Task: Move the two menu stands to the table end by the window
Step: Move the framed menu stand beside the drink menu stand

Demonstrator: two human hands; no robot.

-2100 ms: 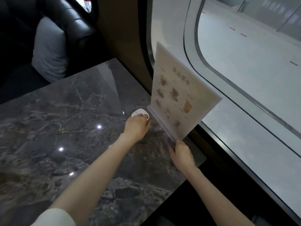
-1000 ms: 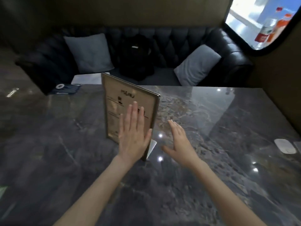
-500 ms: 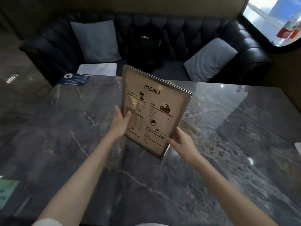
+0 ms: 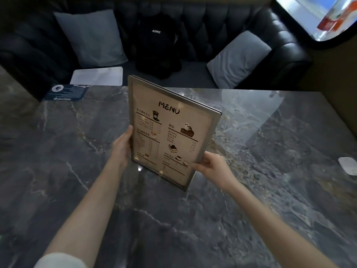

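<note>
Metal-framed and printed with "MENU", the menu stand [image 4: 170,136] is now off the dark marble surface [image 4: 251,219], tilted with its printed face toward the camera, where half a second ago its lower edge sat lower and a second ago it stood upright with both hands only reaching for it. The left hand [image 4: 121,146] is clamped on the stand's left edge, thumb on the front of the frame, and the right hand [image 4: 211,167] is clamped on the stand's lower right edge, thumb across the front. Its bottom corner hangs above the surface, with a bright reflection showing under it, so I judge it lifted, not dragged. That means the second stand's pick-up looks done and the carry is the step in hand. Two seconds ago the other stand, a clear acrylic one, was being set at the window end; it is out of view now, so I take it as already placed. To the right of the menu stand, at the frame edge, lies a small white object [image 4: 348,168]; the window [image 4: 316,14] shows beyond the stand to its upper right, which suggests the carry should go rightward. Behind the stand sits a black bag [image 4: 157,43] on the sofa.
</note>
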